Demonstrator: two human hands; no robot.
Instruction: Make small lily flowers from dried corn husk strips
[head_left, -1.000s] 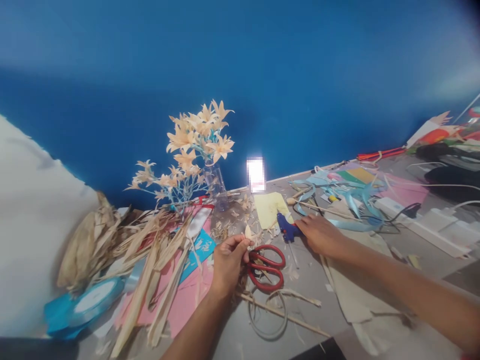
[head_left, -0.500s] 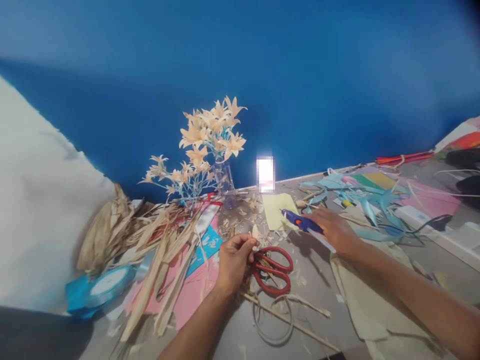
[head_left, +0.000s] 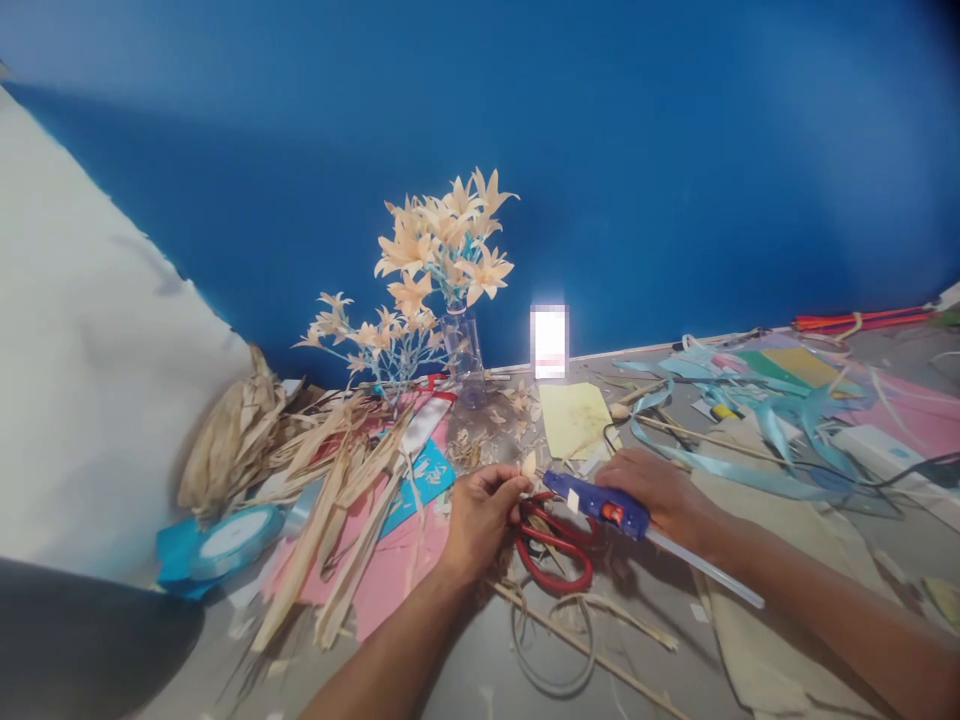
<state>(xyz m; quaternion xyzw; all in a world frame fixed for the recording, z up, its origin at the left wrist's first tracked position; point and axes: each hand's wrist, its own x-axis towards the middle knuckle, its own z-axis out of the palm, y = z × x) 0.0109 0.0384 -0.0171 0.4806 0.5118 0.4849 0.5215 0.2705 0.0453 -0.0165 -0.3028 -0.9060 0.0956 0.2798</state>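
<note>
Glue gun (head_left: 592, 500) in right hand (head_left: 654, 492), near petal (head_left: 529, 466).

Glue gun (head_left: 592, 503) in right hand (head_left: 654, 492), over scissors (head_left: 561, 585); left hand (head_left: 486, 515) left of scissors; husk strips (head_left: 297, 570) left, ribbon spool (head_left: 232, 542) farther left; vase (head_left: 463, 350) behind, near wall (head_left: 637, 150).

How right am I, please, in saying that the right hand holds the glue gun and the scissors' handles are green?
Not quite: the scissors' handles are red, not green, as the head view shows. The right hand does hold the glue gun.
</note>
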